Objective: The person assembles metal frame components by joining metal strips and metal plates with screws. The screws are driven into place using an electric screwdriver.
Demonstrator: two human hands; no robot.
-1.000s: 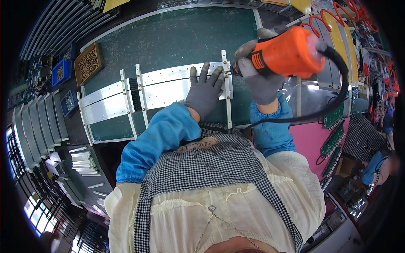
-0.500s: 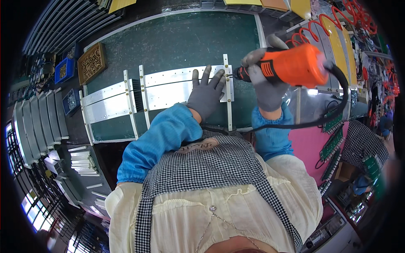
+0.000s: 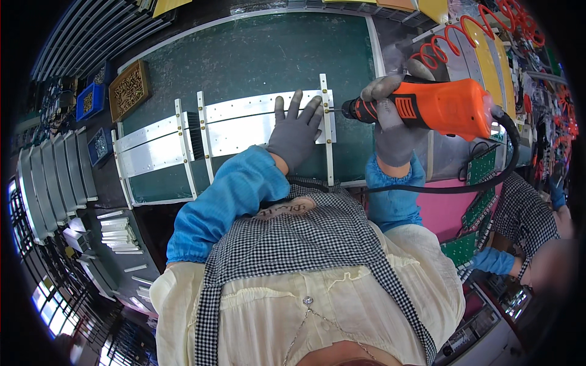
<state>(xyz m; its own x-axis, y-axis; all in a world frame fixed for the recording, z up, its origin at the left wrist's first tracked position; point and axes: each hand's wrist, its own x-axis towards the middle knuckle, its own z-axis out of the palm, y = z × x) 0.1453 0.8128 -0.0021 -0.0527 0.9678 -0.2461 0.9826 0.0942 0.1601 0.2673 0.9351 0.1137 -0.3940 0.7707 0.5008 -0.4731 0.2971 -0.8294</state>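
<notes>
I see the left hand [image 3: 295, 131] flat, fingers spread on the metal panel [image 3: 244, 125] mid-frame, right hand [image 3: 390, 128] gripping the orange power screwdriver [image 3: 439, 108], tip apparently touching the upright rail [image 3: 328, 131].

My left hand [image 3: 295, 131] covers part of the metal panel [image 3: 244, 125] at centre frame, my right hand [image 3: 390, 125] hides the orange driver [image 3: 442, 107] grip, and the bit's tip is too small to make out.

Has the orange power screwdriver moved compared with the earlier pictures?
Yes. The orange power screwdriver has swung from tilted to nearly level, its tip now at the upright metal bracket beside the left hand.
</notes>
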